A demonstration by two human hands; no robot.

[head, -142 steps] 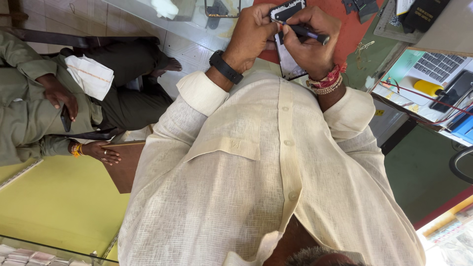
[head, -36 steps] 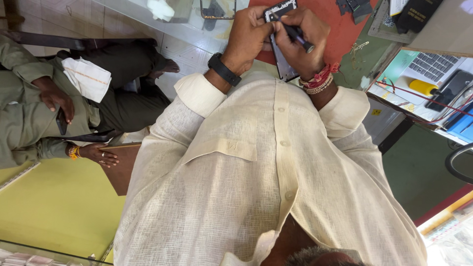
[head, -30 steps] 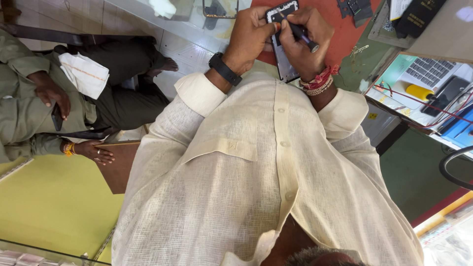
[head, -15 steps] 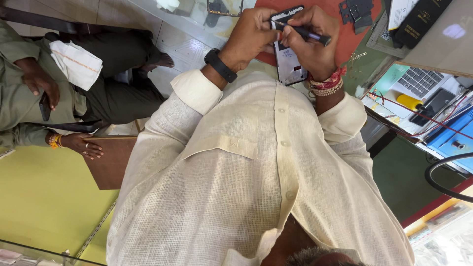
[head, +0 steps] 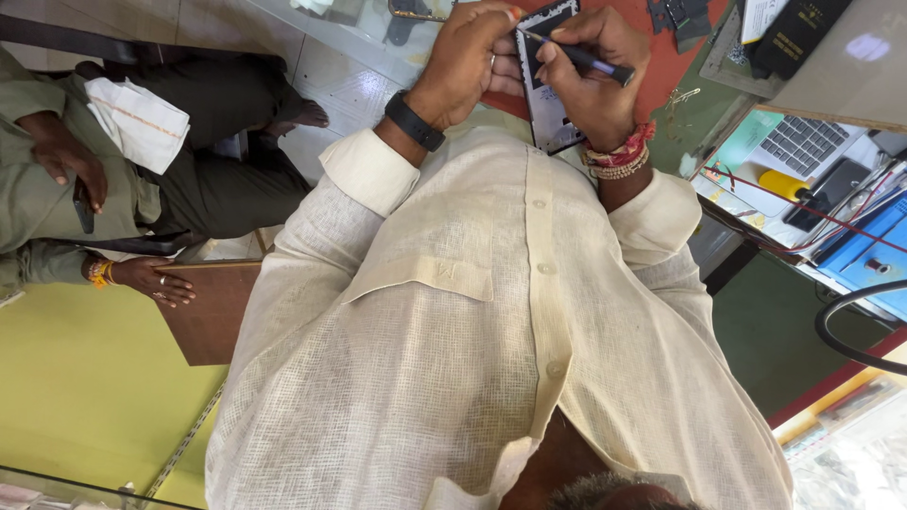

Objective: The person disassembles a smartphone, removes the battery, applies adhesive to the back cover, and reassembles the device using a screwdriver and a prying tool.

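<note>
My left hand point(head: 468, 59), with a black watch on the wrist, grips the upper end of an opened phone point(head: 551, 111) that stands on a red mat point(head: 667, 68). My right hand point(head: 593, 68), with red and beaded bands at the wrist, pinches a thin dark screwdriver point(head: 584, 57). Its tip touches the phone's upper part, next to my left thumb. My cream shirt fills the middle of the view and hides the phone's lower end.
Another person in olive clothes point(head: 57, 179) sits at the left with a white cloth point(head: 137, 123) on the lap. Small black phone parts point(head: 682, 17) lie on the mat. At the right are a keyboard point(head: 801, 144), a yellow tool point(head: 784, 184) and a blue box point(head: 864, 247).
The view has shifted slightly. Both hands stay on the phone; my right hand has brought the screwdriver tip toward the phone's upper end. The seated person's arm has moved a little.
</note>
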